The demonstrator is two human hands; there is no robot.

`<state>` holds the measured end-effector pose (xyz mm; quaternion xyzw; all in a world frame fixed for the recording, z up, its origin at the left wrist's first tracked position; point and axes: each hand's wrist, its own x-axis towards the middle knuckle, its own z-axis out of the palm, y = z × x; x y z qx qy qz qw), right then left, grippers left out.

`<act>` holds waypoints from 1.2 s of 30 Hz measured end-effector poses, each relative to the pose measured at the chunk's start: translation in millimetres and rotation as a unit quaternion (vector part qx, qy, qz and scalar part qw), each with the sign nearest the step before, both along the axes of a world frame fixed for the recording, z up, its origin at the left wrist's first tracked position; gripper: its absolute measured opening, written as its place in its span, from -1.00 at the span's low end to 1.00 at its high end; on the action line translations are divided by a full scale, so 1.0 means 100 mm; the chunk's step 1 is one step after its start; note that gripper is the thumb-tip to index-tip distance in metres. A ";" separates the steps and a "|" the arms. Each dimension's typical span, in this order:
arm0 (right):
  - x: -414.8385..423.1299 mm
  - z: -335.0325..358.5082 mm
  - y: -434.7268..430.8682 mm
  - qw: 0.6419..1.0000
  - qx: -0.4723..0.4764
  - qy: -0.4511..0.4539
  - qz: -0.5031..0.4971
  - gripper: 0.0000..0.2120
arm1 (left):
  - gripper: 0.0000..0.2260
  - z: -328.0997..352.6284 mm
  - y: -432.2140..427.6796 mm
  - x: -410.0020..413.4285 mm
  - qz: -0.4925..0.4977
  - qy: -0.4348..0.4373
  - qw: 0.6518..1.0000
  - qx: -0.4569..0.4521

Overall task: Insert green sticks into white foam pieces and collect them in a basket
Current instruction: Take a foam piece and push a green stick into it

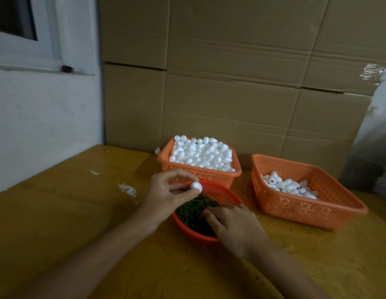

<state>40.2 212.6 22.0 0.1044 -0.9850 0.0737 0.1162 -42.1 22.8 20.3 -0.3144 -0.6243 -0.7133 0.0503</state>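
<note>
Left hand [166, 196] pinches a small white foam egg [196, 186] in its fingers [183, 172]. Right hand [235, 227] dips its fingers [210, 215] into thin green sticks [192, 209]; grip unclear.

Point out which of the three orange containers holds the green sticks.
The round bowl nearest the person, where the right hand reaches in. The heaped basket behind it and the basket to its right hold white foam pieces.

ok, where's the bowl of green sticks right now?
Head view, centre: the round bowl sits on the table just in front of the full foam basket, left of the sparser basket, right hand reaching into it.
</note>
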 end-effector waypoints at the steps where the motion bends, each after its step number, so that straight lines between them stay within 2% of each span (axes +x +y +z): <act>1: 0.00 0.00 0.00 1.000 0.002 0.000 -0.001 -0.59 | -0.77 0.00 0.00 0.00 0.000 0.004 1.000 -0.003; 16: -0.01 -0.01 0.00 1.000 0.002 0.011 -0.004 -0.56 | -0.83 -0.02 0.00 -0.02 -0.013 0.035 0.999 -0.012; 26: 0.00 -0.01 0.00 1.000 -0.001 0.013 -0.001 -0.56 | -0.75 -0.02 -0.01 -0.04 -0.012 0.039 0.999 -0.019; 32: 0.00 -0.02 0.01 1.000 -0.003 0.020 0.003 -0.56 | -0.87 -0.01 -0.02 -0.03 -0.012 0.036 0.999 -0.013; 36: -0.01 -0.04 0.01 1.000 -0.005 0.019 0.005 -0.57 | -0.85 0.00 -0.02 -0.02 -0.014 0.020 1.000 -0.004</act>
